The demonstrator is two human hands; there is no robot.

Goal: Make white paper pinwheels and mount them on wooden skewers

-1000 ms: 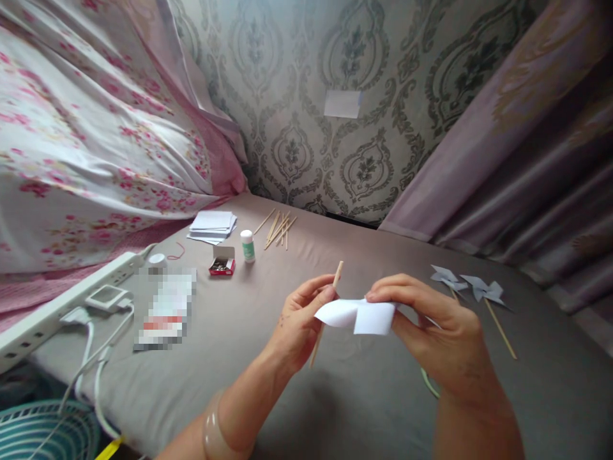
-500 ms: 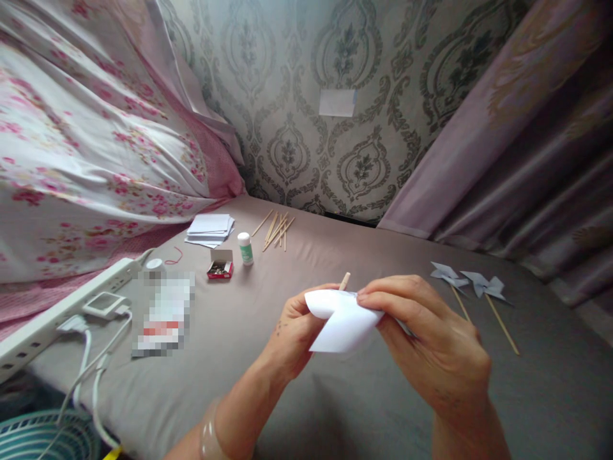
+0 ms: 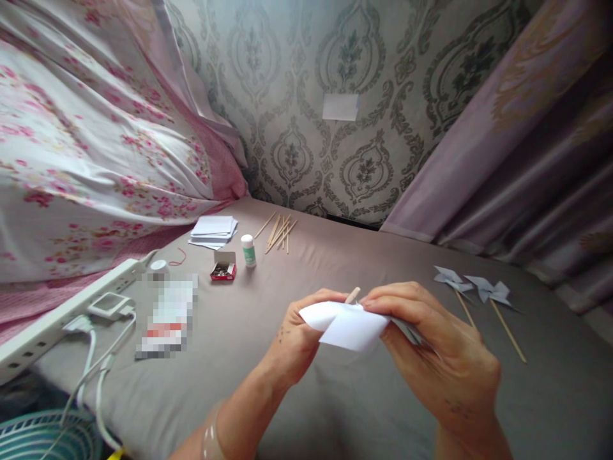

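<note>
A white paper pinwheel (image 3: pixel 354 329) with folded and curled blades is between my two hands, above the sheet. Behind its top edge pokes the tip of a wooden stick (image 3: pixel 353 294). My left hand (image 3: pixel 299 338) is closed around the stick behind the paper, its fingertips mostly hidden. My right hand (image 3: pixel 431 338) pinches the pinwheel from the right, thumb below and fingers on top. Where stick and paper meet is covered by the fingers and paper.
Two pinwheels on sticks (image 3: pixel 488 291) lie at right. Toward the back left are a paper stack (image 3: pixel 214 229), loose sticks (image 3: pixel 281 233), a green-white bottle (image 3: pixel 248 251) and an open red box (image 3: pixel 223 271) of small metal pieces. A power strip (image 3: pixel 62 326) with cables lies left.
The pinwheel has tilted and turned slightly in my hands, and its lower blade has shifted right. The stick tip now leans more to the right. The whole view has shifted a little.
</note>
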